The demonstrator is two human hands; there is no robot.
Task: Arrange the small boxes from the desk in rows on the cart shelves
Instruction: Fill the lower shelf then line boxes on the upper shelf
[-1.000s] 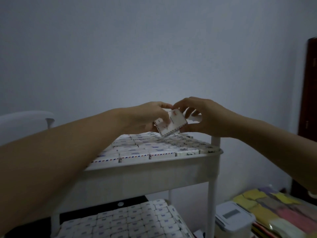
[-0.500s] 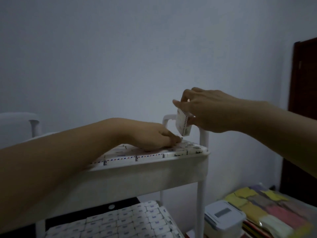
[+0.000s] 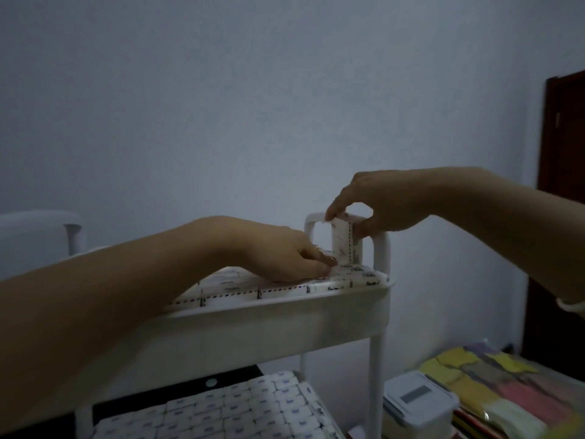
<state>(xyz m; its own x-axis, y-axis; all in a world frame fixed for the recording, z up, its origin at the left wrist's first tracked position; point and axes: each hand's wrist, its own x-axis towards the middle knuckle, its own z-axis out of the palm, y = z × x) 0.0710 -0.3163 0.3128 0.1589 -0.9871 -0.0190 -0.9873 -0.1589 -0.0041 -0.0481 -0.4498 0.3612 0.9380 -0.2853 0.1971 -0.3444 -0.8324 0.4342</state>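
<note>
A white cart (image 3: pixel 269 324) stands before me, its top shelf packed with rows of small white boxes (image 3: pixel 281 291) edged in dashed airmail stripes. My right hand (image 3: pixel 376 207) pinches one small box (image 3: pixel 343 243) upright by its top, its lower end touching the row near the shelf's far right corner. My left hand (image 3: pixel 285 255) lies flat on the boxes just left of it, fingertips pressed at the foot of the upright box. The lower shelf (image 3: pixel 221 410) is also filled with rows of the same boxes.
The cart's white handle loop (image 3: pixel 380 248) rises right behind the held box. On the floor to the right sit a white lidded container (image 3: pixel 418 403) and a stack of coloured packets (image 3: pixel 493 384). A dark door (image 3: pixel 560 217) is at far right, a white chair back (image 3: pixel 38 223) at left.
My right hand has lowered the box from above the shelf and turned it upright onto the far right corner. My left hand stayed pressed on the rows, shifting slightly right.
</note>
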